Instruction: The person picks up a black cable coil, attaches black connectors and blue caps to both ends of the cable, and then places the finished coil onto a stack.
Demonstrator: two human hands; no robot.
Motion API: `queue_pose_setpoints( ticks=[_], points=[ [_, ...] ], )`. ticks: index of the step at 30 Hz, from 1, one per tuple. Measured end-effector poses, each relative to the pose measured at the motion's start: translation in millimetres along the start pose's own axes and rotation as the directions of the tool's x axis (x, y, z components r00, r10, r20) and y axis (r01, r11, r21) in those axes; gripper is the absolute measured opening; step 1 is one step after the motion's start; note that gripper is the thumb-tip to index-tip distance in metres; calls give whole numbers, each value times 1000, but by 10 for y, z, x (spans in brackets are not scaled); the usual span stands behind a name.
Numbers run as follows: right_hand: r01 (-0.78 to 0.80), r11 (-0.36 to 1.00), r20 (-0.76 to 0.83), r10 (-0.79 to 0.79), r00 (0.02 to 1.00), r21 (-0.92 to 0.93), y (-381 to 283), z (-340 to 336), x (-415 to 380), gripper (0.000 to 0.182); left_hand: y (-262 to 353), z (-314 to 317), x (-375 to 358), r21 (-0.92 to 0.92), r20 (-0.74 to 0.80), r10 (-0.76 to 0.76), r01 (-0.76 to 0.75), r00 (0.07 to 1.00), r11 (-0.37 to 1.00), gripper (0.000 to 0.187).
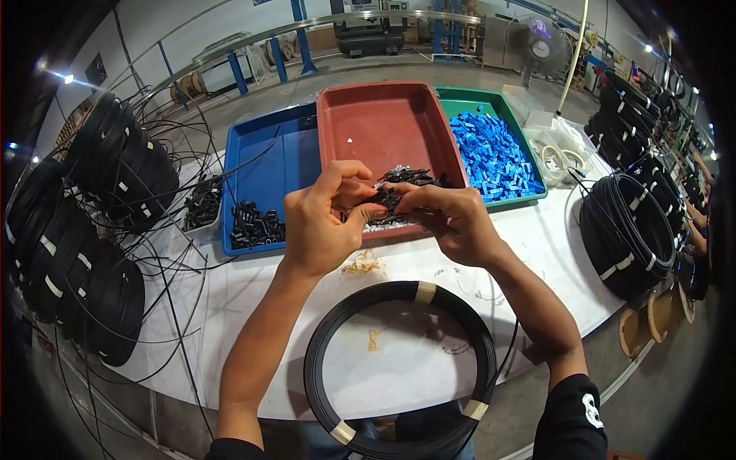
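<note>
My left hand (326, 218) and my right hand (452, 222) meet over the near edge of the red tray (376, 115), thumbs and fingers closed in a pinch. Something small and dark shows between the fingertips, but the fingers and the black parts behind blur its outline. Small black parts (418, 178) and some whitish ones lie in the near end of that tray. Below my hands, a coil of black cable (316, 360) bound with pale tape rests at the table's near edge. One cable strand rises from its right side toward my right forearm.
Left of the red tray stands a blue tray (261, 157) with black caps (257, 226); to its right, a green tray (529, 192) holds blue connector pieces (494, 153). Tape rolls (553, 162) sit in a clear box. Cable coils crowd both sides (115, 169), (625, 238), with loose strands at left.
</note>
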State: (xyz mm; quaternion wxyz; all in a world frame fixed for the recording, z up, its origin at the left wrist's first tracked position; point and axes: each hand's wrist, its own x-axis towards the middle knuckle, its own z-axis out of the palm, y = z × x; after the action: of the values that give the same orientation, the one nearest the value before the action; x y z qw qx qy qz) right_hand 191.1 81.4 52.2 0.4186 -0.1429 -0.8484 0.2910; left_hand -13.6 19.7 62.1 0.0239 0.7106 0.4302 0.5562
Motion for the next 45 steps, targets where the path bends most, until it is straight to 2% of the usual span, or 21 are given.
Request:
queue_pose_setpoints(
  ticks=[3, 7, 10, 12, 16, 18, 19, 21, 22, 24, 28, 31, 33, 37, 40, 42, 45],
  points=[
    [41, 999, 1, -41, 999, -25, 35, 8, 4, 21, -21, 17, -3, 26, -7, 24, -24, 1000, 999, 37],
    [12, 999, 10, -11, 1000, -30, -6, 8, 6, 22, -28, 44, -33, 51, -43, 81, -79, 996, 996, 35],
    [75, 997, 0, -75, 997, -11, 47, 19, 5, 31, -26, 48, -50, 98, -74, 103, -96, 992, 991, 33],
    [84, 996, 17, -84, 996, -29, 59, 20, 7, 31, -55, 43, -49, 209, -54, 248, -232, 967, 950, 32],
    [8, 997, 47, -5, 999, -72, 10, 16, -4, 30, -25, 60, -41, 253, -6, 268, -258, 963, 932, 27],
    [56, 998, 25, -56, 998, -26, 26, 25, 4, 30, -6, 81, -36, 109, -40, 180, -174, 983, 979, 28],
    [57, 998, 26, -56, 998, -27, 40, 25, 5, 30, -15, 76, -29, 109, -41, 180, -175, 983, 979, 28],
    [63, 998, 18, -63, 998, -7, 65, 28, 5, 29, -61, 55, -16, -36, -8, 113, -114, 994, 993, 31],
    [63, 998, 18, -63, 998, -6, 66, 29, 9, 29, -102, 61, -27, -35, -7, 113, -114, 994, 993, 31],
    [78, 996, 24, -77, 997, -50, 64, 30, 11, 30, -186, 84, -50, -307, -36, -34, 21, 999, 952, 30],
    [96, 993, 37, -94, 995, -73, 35, 27, 13, 20, -162, 58, -15, -328, -48, -32, 14, 998, 944, 28],
    [98, 992, 47, -94, 994, -80, 64, 33, 13, 30, -141, 44, -17, -309, -37, -94, 79, 995, 948, 28],
    [119, 989, 47, -115, 992, -92, 84, 40, 12, 18, -182, 39, -21, -302, -5, -110, 103, 994, 948, 27],
    [104, 990, 52, -100, 994, -90, 103, 44, 10, 18, -216, 56, -35, -325, 7, -138, 132, 990, 936, 25],
    [103, 991, 52, -99, 994, -82, 100, 45, 11, 17, -282, 32, -46, -357, 43, -214, 215, 976, 909, 25],
    [91, 994, 46, -88, 995, -67, 121, 49, 12, 27, -271, 4, -38, -320, 88, -230, 247, 969, 915, 34],
    [102, 992, 21, -101, 995, -69, 108, 17, 21, 25, -160, -14, -10, -311, 66, -256, 264, 964, 913, 35]
  ],
)
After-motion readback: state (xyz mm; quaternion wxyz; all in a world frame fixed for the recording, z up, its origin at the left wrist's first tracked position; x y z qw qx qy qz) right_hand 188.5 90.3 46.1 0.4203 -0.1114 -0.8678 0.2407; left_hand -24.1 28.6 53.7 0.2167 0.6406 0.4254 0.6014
